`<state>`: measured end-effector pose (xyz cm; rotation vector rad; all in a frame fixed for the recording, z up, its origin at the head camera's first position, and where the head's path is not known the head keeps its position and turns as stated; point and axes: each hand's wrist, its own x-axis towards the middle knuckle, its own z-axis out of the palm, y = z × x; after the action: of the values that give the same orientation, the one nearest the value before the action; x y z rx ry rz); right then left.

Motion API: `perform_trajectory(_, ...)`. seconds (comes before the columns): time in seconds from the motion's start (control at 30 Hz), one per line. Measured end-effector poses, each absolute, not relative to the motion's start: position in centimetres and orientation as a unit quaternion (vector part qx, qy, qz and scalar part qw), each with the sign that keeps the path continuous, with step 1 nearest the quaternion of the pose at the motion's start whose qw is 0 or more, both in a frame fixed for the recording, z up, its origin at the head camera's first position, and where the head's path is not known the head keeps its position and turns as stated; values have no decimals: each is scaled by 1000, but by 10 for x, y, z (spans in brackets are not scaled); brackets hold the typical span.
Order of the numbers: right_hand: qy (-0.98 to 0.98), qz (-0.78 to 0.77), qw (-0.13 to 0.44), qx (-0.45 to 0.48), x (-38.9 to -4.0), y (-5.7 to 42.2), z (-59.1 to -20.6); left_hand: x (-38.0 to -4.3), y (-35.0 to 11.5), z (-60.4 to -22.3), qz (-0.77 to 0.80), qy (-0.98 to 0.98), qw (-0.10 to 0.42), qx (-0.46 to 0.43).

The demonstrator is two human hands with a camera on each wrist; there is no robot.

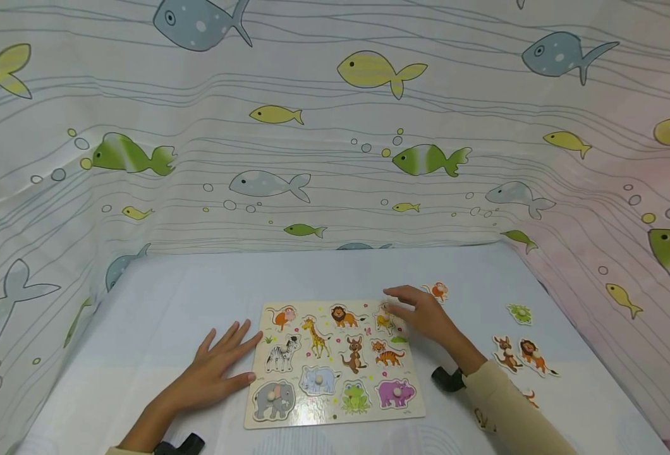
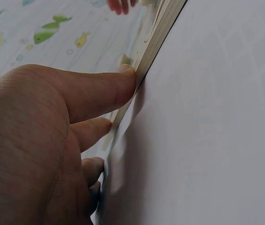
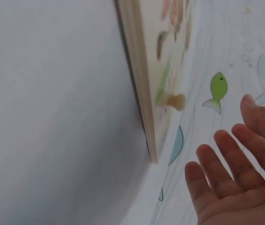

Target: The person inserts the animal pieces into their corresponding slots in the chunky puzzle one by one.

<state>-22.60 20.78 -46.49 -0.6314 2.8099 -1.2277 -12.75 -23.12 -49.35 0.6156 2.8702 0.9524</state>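
A wooden animal puzzle board (image 1: 306,414) lies on the white-covered table. My left hand (image 1: 215,370) rests at its left side with fingers spread; the thumb (image 2: 118,86) touches the board's edge in the left wrist view. Over the upper right corner is my right hand (image 1: 426,316), fingers loosely bent and holding nothing. The right wrist view shows it apart from the board, with a wooden knob (image 3: 176,101) standing up near that corner. The corner animal picture (image 1: 385,321) is partly covered by the fingers. Knobs also show on the grey elephant (image 1: 280,409), pale blue animal (image 1: 310,383) and purple hippo (image 1: 406,397).
Loose pieces lie to the right: a monkey (image 1: 440,291), a frog (image 1: 520,314), a kangaroo (image 1: 504,354) and a lion (image 1: 533,355). Others are partly hidden by the right sleeve (image 1: 505,404). A fish-patterned curtain (image 1: 335,145) stands behind the table.
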Motion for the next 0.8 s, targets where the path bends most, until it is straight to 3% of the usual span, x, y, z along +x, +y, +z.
perform_trajectory(0.8,891,-448,5,-67,-256,270,-447,-126,-229,-488,299,935,30,188)
